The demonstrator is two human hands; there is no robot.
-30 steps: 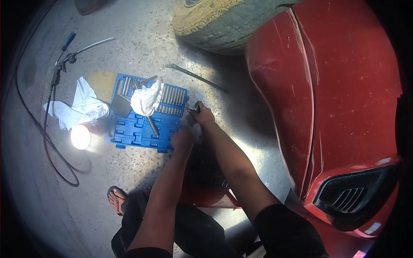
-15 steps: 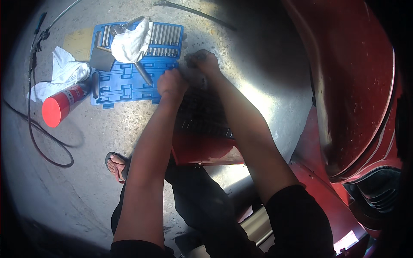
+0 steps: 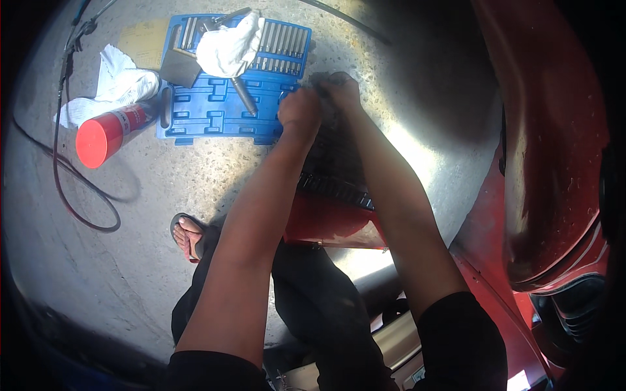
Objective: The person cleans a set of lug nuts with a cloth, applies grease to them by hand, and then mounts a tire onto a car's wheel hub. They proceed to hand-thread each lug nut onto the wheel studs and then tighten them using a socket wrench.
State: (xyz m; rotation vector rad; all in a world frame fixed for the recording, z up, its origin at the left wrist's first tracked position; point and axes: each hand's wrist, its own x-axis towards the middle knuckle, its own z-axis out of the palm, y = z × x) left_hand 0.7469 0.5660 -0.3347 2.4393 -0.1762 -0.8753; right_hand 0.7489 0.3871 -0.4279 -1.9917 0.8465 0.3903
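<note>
My left hand (image 3: 300,112) is curled closed beside the near right corner of the blue bit-set case (image 3: 215,107). Just right of it and slightly farther away, my right hand (image 3: 343,91) has its fingers bent together around something dark. What either hand holds is too dark and covered to name. Below both hands lies a dark tray (image 3: 336,189) with a row of small metal pieces, in a red box (image 3: 326,221) between my forearms. On the open case rest a bundled white cloth (image 3: 229,47), a metal tool with a grey handle (image 3: 244,98) and a dark grey flat block (image 3: 180,69).
A red-capped spray can (image 3: 107,135) lies at the left by a striped white cloth (image 3: 120,85). Brown cardboard (image 3: 143,42) sits behind them. A dark hose (image 3: 88,225) loops over the concrete floor. Red vehicle bodywork (image 3: 554,163) fills the right side.
The whole view has shifted, so the case, can and box appear farther right, with the case and can also higher. Both hands stay close together and closed above the dark tray.
</note>
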